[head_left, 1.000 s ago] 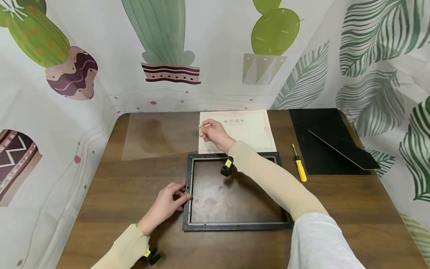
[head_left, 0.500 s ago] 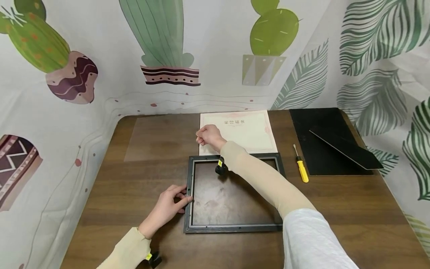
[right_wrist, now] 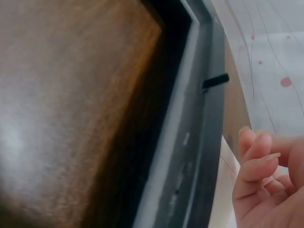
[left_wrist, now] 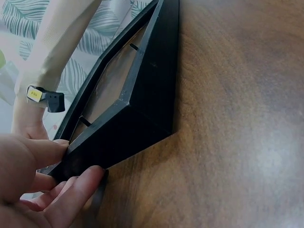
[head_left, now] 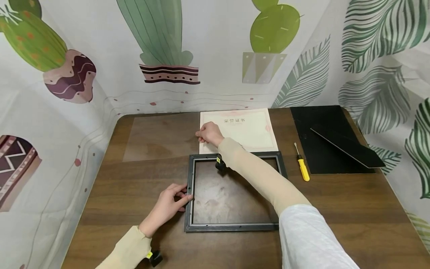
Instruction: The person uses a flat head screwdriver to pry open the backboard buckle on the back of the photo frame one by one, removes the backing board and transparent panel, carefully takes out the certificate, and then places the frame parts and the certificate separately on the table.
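Left hand point(head_left: 168, 207) pinching frame's point(head_left: 235, 226) left rail; frame flat, long axis left-right. Right hand point(head_left: 209, 133) curled on certificate point(head_left: 248, 129) edge.

This looks like a small makeshift recording booth rather than a lived-in room: a brown wooden table point(head_left: 336, 209) is closed in on three sides by hung fabric sheets point(head_left: 215, 48) printed with potted cacti and green leaves.
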The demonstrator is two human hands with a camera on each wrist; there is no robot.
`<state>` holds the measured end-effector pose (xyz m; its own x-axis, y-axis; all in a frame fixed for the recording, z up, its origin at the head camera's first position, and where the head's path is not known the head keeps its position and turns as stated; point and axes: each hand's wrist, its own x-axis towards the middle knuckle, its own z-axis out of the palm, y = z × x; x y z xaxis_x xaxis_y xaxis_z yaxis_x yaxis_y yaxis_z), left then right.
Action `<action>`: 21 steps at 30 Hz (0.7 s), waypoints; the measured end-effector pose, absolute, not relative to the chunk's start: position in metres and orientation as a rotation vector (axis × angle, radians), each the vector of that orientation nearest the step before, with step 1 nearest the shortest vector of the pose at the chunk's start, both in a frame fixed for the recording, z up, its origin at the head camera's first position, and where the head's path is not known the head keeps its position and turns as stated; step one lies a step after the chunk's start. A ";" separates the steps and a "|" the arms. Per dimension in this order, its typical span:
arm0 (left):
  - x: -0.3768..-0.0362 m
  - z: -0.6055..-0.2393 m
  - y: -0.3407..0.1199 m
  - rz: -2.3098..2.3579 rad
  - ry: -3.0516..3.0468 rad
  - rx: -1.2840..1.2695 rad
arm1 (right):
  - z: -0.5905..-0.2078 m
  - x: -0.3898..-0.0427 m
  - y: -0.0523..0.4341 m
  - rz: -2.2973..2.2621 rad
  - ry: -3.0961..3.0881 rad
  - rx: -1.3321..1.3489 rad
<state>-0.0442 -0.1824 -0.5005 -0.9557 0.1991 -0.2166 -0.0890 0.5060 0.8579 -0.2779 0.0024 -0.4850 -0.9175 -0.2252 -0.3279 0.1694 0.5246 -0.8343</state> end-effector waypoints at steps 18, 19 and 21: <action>-0.043 -0.502 -0.183 1.449 2.479 0.101 | -0.485 -0.281 -0.010 -1.179 2.468 -0.060; -0.043 -0.502 -0.183 1.452 2.479 0.105 | -0.486 -0.281 -0.009 -1.176 2.484 -0.065; -0.044 -0.502 -0.184 1.455 2.480 0.105 | -0.486 -0.281 -0.009 -1.163 2.513 -0.090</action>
